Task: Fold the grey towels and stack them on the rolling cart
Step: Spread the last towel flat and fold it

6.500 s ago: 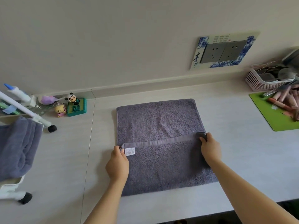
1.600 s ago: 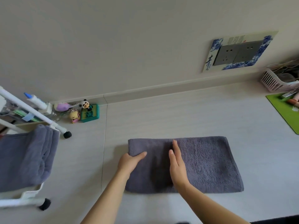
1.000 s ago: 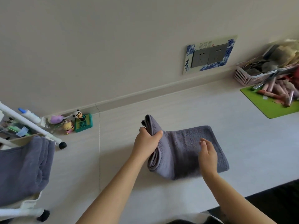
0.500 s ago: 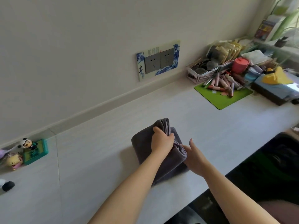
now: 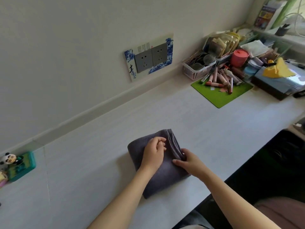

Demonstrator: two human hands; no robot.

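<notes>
A grey towel lies folded into a thick small rectangle on the white table, near its front edge. Its stacked layers show along the right side. My left hand rests on top of the towel with loosely bent fingers, holding nothing. My right hand is at the towel's right edge, thumb on top and fingers tucked against the layers, gripping that edge. The rolling cart is out of view.
A teal box with a panda figure sits far left by the wall. At the back right are a green mat with lipsticks, a pink basket, a red cup and a dark box. An outlet panel is on the wall.
The towel's left half was folded over onto the right. My left hand let go and now lies on top. The view swung right, and the cart left the frame.
</notes>
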